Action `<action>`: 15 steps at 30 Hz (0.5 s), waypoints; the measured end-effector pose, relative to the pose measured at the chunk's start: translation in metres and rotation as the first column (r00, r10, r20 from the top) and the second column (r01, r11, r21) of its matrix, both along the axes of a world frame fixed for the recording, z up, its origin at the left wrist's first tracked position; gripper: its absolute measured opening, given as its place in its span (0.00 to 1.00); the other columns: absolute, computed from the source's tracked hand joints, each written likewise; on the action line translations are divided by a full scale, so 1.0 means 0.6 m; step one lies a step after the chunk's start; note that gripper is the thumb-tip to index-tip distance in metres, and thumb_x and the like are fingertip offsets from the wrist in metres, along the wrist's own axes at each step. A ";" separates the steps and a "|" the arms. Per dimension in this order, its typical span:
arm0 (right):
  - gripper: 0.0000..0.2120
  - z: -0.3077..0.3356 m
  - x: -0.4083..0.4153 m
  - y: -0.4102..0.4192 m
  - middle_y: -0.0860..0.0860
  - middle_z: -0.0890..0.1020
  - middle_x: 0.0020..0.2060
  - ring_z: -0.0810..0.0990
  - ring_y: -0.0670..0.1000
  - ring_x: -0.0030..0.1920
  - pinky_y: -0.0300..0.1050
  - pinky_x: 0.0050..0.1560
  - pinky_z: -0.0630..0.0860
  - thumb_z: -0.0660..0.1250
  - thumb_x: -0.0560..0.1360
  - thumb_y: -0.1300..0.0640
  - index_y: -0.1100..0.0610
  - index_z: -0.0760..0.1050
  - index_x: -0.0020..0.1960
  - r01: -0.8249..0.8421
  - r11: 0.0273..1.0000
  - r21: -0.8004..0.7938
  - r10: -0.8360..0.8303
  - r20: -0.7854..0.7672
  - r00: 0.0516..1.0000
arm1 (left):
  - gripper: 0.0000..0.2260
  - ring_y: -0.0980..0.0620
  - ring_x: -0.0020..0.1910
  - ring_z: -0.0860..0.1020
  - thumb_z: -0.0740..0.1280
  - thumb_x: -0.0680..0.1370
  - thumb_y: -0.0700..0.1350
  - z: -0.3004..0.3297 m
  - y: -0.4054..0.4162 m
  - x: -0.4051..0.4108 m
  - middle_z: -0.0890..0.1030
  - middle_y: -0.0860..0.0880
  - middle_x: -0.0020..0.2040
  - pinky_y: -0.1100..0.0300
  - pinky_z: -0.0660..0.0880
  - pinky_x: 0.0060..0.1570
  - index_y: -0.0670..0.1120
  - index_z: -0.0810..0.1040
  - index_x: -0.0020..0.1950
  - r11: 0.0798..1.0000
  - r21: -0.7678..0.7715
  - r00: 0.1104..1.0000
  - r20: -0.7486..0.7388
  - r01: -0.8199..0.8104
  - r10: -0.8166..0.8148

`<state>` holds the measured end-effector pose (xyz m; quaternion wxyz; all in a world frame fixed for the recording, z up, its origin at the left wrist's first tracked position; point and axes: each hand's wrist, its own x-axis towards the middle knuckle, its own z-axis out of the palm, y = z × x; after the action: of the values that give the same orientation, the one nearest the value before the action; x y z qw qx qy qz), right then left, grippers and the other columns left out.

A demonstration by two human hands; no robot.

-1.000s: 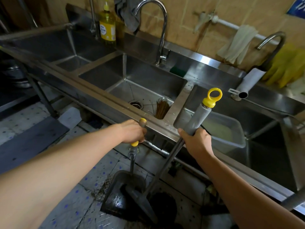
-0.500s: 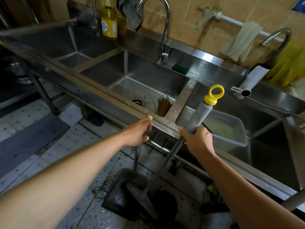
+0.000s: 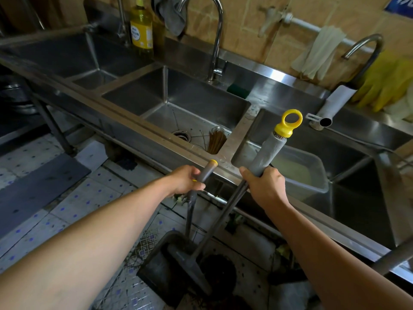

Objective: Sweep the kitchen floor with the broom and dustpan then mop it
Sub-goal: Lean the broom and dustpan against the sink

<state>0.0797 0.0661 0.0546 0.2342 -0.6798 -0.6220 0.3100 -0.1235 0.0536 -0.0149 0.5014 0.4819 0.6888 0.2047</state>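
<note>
My left hand [image 3: 186,180] grips the grey, yellow-tipped handle of a long-handled dark dustpan [image 3: 161,265], whose pan rests on the tiled floor below the sink. My right hand [image 3: 263,185] grips the grey foam grip of the broom [image 3: 271,151], just under its yellow ring cap. The broom's shaft slants down to the left, and its dark head [image 3: 190,267] sits at the dustpan's mouth, beside a pile of dark debris [image 3: 220,268].
A long steel sink unit [image 3: 138,133] with several basins runs across in front of me. A clear plastic tub [image 3: 306,173] sits in the right basin, chopsticks [image 3: 215,139] in the middle one. Soap bottle [image 3: 142,30], taps and yellow gloves [image 3: 384,83] line the back wall. A dark mat [image 3: 33,189] lies on the floor at left.
My left hand slid down the dustpan handle, so its yellow tip now shows above my fingers. The dustpan and broom head shifted slightly right; my right hand kept its grip.
</note>
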 end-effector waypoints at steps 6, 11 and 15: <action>0.23 -0.003 0.009 0.009 0.59 0.81 0.46 0.80 0.57 0.46 0.46 0.42 0.75 0.68 0.74 0.43 0.65 0.77 0.52 0.018 1.000 -0.003 -0.018 0.010 1.000 | 0.20 0.49 0.55 0.75 0.71 0.73 0.43 0.001 0.017 0.000 0.76 0.47 0.57 0.53 0.71 0.58 0.47 0.69 0.63 0.998 0.025 0.997 -0.051 -0.064 0.065; 0.23 -0.007 0.006 0.014 0.59 0.81 0.46 0.80 0.57 0.47 0.46 0.43 0.75 0.68 0.74 0.43 0.65 0.78 0.53 0.014 1.000 -0.007 -0.014 0.013 1.000 | 0.06 0.50 0.49 0.75 0.70 0.74 0.42 0.003 0.012 0.010 0.76 0.50 0.47 0.57 0.71 0.46 0.47 0.73 0.46 0.997 0.009 0.996 0.043 -0.076 0.076; 0.23 -0.007 0.003 0.019 0.58 0.81 0.46 0.79 0.56 0.45 0.46 0.43 0.74 0.67 0.75 0.44 0.65 0.77 0.53 0.001 1.000 -0.006 -0.001 0.015 1.000 | 0.07 0.52 0.50 0.74 0.67 0.76 0.39 0.006 0.008 0.016 0.76 0.51 0.51 0.63 0.68 0.38 0.45 0.79 0.54 0.994 0.034 0.992 0.077 -0.101 0.098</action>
<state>0.0818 0.0772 0.0506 0.2277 -0.6832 -0.6224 0.3068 -0.1138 0.0585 -0.0115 0.5068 0.4485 0.6886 0.2605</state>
